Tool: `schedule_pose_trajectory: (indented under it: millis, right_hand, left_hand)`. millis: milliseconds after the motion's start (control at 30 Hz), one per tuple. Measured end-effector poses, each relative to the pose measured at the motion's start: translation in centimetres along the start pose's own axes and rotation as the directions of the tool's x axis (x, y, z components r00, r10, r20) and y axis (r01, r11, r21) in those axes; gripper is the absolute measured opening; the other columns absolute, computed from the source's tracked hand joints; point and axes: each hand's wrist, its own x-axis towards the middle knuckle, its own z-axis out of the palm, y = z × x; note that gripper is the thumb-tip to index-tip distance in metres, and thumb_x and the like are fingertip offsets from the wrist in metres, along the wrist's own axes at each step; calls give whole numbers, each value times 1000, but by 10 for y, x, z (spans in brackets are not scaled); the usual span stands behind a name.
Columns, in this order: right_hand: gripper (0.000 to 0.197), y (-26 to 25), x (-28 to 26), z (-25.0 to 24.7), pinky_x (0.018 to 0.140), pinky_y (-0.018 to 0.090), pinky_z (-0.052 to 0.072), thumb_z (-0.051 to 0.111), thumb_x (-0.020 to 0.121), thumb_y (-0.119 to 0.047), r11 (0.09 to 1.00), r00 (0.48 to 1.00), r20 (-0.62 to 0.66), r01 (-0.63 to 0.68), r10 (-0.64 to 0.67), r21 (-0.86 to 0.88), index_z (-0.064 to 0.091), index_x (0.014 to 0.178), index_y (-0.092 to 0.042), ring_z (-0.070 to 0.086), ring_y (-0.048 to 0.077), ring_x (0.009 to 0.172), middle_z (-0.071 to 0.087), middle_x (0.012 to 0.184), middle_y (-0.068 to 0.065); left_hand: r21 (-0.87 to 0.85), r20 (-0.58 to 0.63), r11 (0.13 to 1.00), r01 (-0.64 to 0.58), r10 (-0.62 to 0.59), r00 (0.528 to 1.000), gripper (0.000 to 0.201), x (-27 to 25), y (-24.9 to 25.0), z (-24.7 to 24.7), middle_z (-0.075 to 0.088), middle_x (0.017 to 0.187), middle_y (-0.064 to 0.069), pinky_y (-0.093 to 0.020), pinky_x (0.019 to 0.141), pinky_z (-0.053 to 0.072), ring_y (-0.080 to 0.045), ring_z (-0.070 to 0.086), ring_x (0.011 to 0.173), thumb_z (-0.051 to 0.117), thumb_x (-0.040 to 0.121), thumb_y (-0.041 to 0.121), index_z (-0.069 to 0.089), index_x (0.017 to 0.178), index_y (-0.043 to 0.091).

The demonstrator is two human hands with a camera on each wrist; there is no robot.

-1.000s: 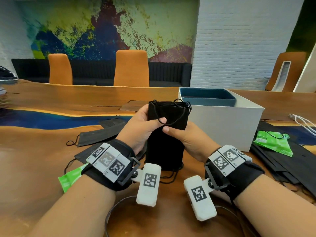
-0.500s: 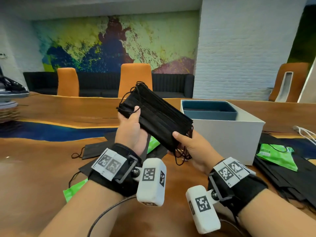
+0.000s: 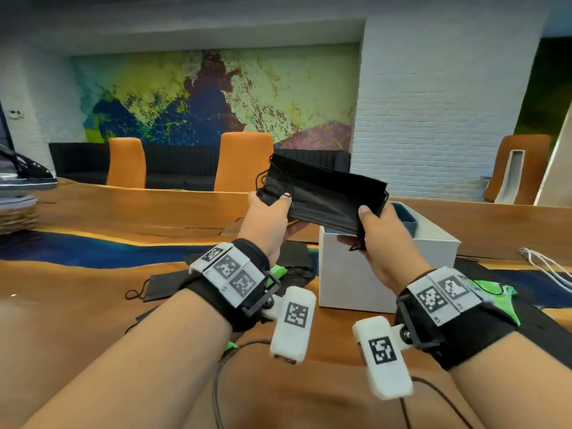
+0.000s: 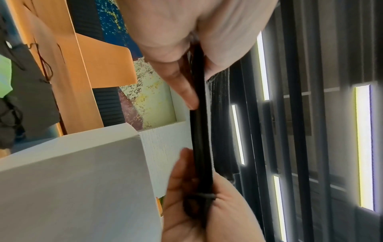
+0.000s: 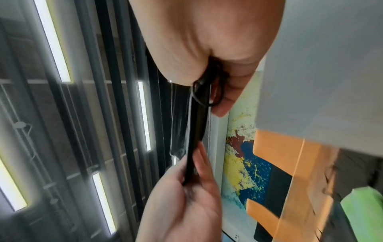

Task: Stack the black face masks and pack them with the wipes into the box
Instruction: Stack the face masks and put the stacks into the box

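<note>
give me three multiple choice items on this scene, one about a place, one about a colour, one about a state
1. Where is the stack of masks?
A. lying inside the box
B. held in the air above the white box
C. flat on the table

2. What colour are the wipes packets on the table?
A. green
B. red
C. white

3. How is the stack being held?
A. by the left hand alone
B. by neither hand
C. by the left hand and the right hand, one at each end

Answers:
1 B, the head view shows the stack raised in both hands over the box's near-left corner, touching neither box nor table.
2 A, bright green packets lie beside the loose masks on the table.
3 C, each hand's grip pinches one short end, thumb on the near face and fingers behind, as both wrist views confirm.
</note>
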Motion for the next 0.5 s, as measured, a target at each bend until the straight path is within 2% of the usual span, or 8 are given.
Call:
schedule_pose_trajectory:
  millis: [67, 100, 200, 267, 333, 400, 433, 500]
  right_hand:
    - [20, -17, 14, -12, 68, 28, 58, 38, 102, -13, 999, 999, -9, 34, -34, 27, 50, 117, -20, 64, 15, 86, 61, 102, -1]
    - [17, -27, 22, -19, 61, 24, 57, 39, 102, -11, 998, 999, -28, 38, -36, 54, 53, 108, -18, 64, 14, 80, 61, 98, 0]
    - [19, -51, 53, -45, 52, 23, 57, 42, 100, -7, 984, 991, -125, -34, 56, 174, 52, 86, -14, 60, 14, 70, 60, 87, 4]
    - [19, -60, 76, -65, 45, 23, 55, 43, 100, -7, 971, 967, -190, -131, 170, 202, 49, 82, -10, 58, 16, 68, 57, 84, 7]
    - [20, -63, 97, -82, 38, 23, 52, 42, 100, -9, 943, 934, -211, -240, 289, 230, 48, 81, -8, 56, 18, 69, 56, 82, 9]
    - [22, -61, 117, -95, 31, 25, 48, 41, 100, -9, 926, 913, -212, -298, 348, 233, 46, 79, -6, 58, 20, 63, 54, 79, 10]
    - [22, -59, 127, -99, 29, 24, 45, 39, 101, -9, 925, 908, -214, -321, 362, 203, 44, 79, -5, 61, 22, 54, 53, 78, 11]
    - [21, -53, 147, -105, 28, 23, 44, 36, 101, -7, 927, 903, -212, -351, 373, 134, 45, 82, -3, 61, 23, 39, 52, 77, 13]
  left_hand:
    - [47, 29, 999, 26, -28, 999, 11, 6, 4, 10, 63, 106, -11, -27, 58, 57, -19, 68, 79, 53, 96, 15, 44, 102, 18]
    - [102, 65, 994, 35, -42, 997, 13, 10, 5, 15, 64, 105, -10, -28, 60, 58, -19, 69, 79, 53, 96, 21, 45, 106, 17]
    - [353, 156, 933, 65, -127, 980, 36, 21, 2, 27, 62, 110, -6, -36, 83, 53, -20, 63, 97, 41, 96, 48, 47, 114, 17]
    - [543, 176, 837, 67, -192, 966, 53, 28, -6, 31, 55, 127, -8, -41, 96, 45, -25, 54, 114, 33, 96, 55, 41, 131, 16]
    - [611, 170, 781, 129, -288, 942, 56, 36, -17, 34, 42, 143, -13, -45, 102, 37, -31, 44, 128, 40, 98, 47, 31, 142, 15]
    - [621, 146, 736, 270, -447, 882, 60, 41, -25, 35, 32, 150, -14, -50, 107, 31, -32, 35, 136, 50, 97, 33, 22, 147, 16]
    - [633, 144, 703, 325, -519, 843, 60, 42, -27, 37, 31, 151, -14, -53, 107, 29, -33, 33, 137, 51, 97, 28, 22, 147, 15]
    - [656, 138, 647, 388, -609, 781, 54, 45, -32, 41, 41, 143, -15, -55, 98, 35, -33, 39, 132, 50, 97, 26, 28, 144, 11]
